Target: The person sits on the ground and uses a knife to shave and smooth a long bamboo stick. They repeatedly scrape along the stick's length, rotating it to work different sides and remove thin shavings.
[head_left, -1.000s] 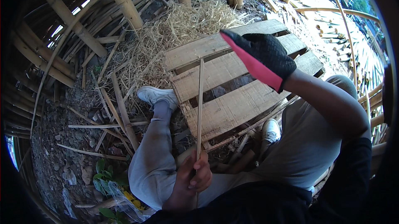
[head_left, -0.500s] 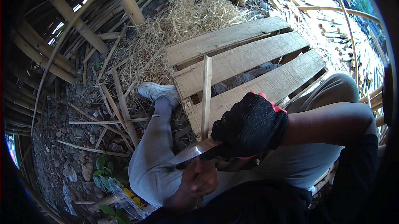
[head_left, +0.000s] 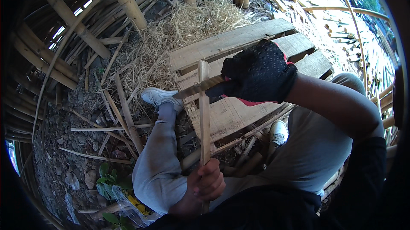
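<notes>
A long, narrow bamboo strip (head_left: pixel 204 119) stands nearly upright in the picture, its lower part wrapped by the bare fingers of my left hand (head_left: pixel 206 181). My right hand (head_left: pixel 259 73), in a black and red glove, is closed round the handle of a knife (head_left: pixel 197 89). The blade points left and lies across the strip near its upper end. Most of the handle is hidden by the glove. Beneath the strip's upper part and my right hand is a low slatted wooden platform (head_left: pixel 230 121).
Pale shavings (head_left: pixel 192 27) pile up behind the platform. Loose bamboo strips (head_left: pixel 124 110) lie on the littered ground at the left, near a clear plastic bag (head_left: pixel 132 206) and green leaves (head_left: pixel 104 183). Bamboo posts (head_left: pixel 126 1) stand behind; cut bamboo pieces (head_left: pixel 341 36) lie at far right.
My gloved right hand has moved up and away with the knife, from close to my left hand to near the strip's upper end. My left hand keeps its hold.
</notes>
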Action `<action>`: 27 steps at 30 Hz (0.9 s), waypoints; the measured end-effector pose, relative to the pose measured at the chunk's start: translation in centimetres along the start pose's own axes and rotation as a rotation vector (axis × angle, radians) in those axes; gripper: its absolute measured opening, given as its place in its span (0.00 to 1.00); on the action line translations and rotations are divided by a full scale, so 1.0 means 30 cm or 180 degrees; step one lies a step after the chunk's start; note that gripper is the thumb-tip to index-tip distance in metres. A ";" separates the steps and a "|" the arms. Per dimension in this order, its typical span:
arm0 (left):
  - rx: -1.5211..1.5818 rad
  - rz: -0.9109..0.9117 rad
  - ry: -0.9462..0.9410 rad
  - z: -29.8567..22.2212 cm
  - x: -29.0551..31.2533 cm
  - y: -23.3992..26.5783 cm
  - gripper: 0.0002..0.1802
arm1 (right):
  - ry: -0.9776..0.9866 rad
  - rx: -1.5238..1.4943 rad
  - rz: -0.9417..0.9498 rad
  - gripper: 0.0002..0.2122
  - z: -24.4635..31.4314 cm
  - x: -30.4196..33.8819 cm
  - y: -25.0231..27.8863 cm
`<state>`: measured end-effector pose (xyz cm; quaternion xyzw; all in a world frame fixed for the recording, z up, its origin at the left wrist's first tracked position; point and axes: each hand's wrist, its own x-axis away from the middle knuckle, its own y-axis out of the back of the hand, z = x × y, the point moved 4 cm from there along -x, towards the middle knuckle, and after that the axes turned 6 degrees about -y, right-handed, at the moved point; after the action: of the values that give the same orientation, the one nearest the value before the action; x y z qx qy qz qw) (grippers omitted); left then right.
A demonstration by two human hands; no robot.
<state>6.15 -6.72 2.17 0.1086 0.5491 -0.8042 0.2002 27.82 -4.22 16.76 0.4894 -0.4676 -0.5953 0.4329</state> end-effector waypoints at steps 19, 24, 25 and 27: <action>-0.0310 -0.0372 -0.0093 -0.051 -0.005 0.008 0.10 | 0.0178 0.0441 -0.0536 0.14 -0.054 0.032 0.084; -0.0048 -0.0162 -0.0110 -0.041 0.021 0.003 0.03 | 0.0610 -0.0877 0.0924 0.20 0.184 0.165 -0.032; 0.0024 -0.0092 -0.0087 -0.036 0.024 0.002 0.05 | 0.0654 -0.0909 0.0891 0.20 0.192 0.172 -0.043; 0.0204 0.0029 0.0035 -0.028 0.012 0.011 0.09 | 0.0675 -0.0956 0.0810 0.19 0.185 0.182 -0.070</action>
<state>5.95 -6.13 1.44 0.1220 0.5236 -0.8198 0.1972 21.41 -8.39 14.20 0.4164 -0.3835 -0.5440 0.6193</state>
